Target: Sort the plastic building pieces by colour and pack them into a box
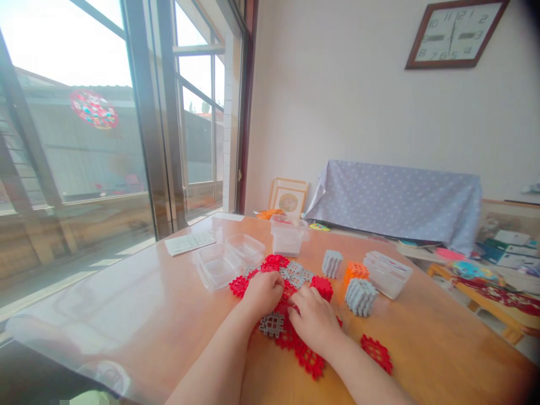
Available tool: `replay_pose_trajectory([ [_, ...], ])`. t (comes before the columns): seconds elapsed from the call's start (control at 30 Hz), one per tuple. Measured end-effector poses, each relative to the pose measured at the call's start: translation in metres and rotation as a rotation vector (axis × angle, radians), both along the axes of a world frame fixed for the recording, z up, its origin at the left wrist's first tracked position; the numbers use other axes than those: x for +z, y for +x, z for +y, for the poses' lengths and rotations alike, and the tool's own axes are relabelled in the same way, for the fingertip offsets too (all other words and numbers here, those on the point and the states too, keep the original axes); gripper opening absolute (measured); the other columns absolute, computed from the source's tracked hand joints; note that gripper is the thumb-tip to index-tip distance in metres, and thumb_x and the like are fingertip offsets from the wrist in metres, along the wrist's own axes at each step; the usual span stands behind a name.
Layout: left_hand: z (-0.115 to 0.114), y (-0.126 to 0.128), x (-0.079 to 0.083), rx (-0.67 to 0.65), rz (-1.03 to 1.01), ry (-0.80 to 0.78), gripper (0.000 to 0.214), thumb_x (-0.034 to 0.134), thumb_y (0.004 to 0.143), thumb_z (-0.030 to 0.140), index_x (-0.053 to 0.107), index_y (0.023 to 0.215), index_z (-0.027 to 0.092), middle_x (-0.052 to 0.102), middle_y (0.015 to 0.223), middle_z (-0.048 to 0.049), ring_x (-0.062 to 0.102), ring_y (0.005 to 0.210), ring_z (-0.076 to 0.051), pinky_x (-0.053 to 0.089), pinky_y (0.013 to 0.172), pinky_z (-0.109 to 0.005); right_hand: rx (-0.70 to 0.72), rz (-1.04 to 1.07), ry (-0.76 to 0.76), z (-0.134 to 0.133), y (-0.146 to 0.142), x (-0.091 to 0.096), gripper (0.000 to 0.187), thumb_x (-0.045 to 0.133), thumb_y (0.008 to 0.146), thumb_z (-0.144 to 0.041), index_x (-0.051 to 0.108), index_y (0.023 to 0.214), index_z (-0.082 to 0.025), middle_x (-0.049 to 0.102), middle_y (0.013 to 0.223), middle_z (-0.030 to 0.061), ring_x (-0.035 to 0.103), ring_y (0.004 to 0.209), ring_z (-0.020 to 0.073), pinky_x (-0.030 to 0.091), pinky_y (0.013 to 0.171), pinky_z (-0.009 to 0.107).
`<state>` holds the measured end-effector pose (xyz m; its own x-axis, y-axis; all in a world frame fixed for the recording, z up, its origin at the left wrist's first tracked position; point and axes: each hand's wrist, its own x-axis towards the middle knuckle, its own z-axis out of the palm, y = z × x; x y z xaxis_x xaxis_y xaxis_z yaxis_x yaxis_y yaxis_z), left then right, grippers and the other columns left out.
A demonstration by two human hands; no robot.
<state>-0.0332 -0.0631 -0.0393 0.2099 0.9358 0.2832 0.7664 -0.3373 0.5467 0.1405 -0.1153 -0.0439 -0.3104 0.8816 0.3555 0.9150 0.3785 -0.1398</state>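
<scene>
My left hand (262,293) is over the left part of a loose pile of red interlocking square tiles (287,336), its fingers curled in. To its right my right hand (315,316) reaches over the same pile, fingers bent and pointing towards the left hand. Whatever either hand grips is hidden behind the fingers. Below the left hand lies a dark grey tile (271,324). Light grey tiles (296,274) lie loose just beyond the hands. A red stack of tiles (323,287) is just behind my right hand.
Farther right are two grey stacks (361,297) (332,264), an orange stack (355,271) and a lidded clear box (387,274). A single red tile (377,354) lies near right. Clear tubs (216,266) (289,235) and a printed sheet (189,243) stand on the wooden table (189,343).
</scene>
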Motion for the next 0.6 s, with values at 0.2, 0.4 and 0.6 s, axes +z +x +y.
replay_pose_trajectory([
  [0.2,-0.0007,-0.0015,-0.0044,-0.03,0.103,-0.003,0.02,0.053,0.075,0.017,0.072,0.077,0.022,0.073,0.083,-0.0043,0.061,0.075,-0.019,0.038,0.065,-0.025,-0.095,-0.006,0.008,0.0019,-0.0053,-0.0044,0.01,0.058,0.089,-0.031,0.063,0.087,-0.023,0.061,0.099,0.0064,0.053,0.1,0.0254,0.038,0.078,0.034],
  [0.4,0.0009,-0.0011,-0.0072,-0.081,0.114,-0.001,0.021,0.055,0.07,0.015,0.073,0.072,0.024,0.073,0.08,-0.0028,0.062,0.076,-0.019,0.038,0.064,-0.025,-0.14,0.016,0.004,0.0056,-0.0085,-0.0074,0.014,0.059,0.089,-0.034,0.068,0.088,-0.023,0.062,0.102,0.009,0.052,0.103,0.0264,0.039,0.08,0.034],
  [0.6,0.0038,-0.001,-0.0094,-0.052,0.078,-0.009,0.022,0.054,0.07,0.016,0.075,0.074,0.023,0.073,0.079,-0.0034,0.063,0.076,-0.02,0.038,0.064,-0.025,-0.137,0.059,-0.013,0.0067,-0.0108,-0.0064,0.008,0.059,0.085,-0.025,0.066,0.082,-0.024,0.062,0.099,0.0052,0.054,0.099,0.0235,0.038,0.077,0.032],
])
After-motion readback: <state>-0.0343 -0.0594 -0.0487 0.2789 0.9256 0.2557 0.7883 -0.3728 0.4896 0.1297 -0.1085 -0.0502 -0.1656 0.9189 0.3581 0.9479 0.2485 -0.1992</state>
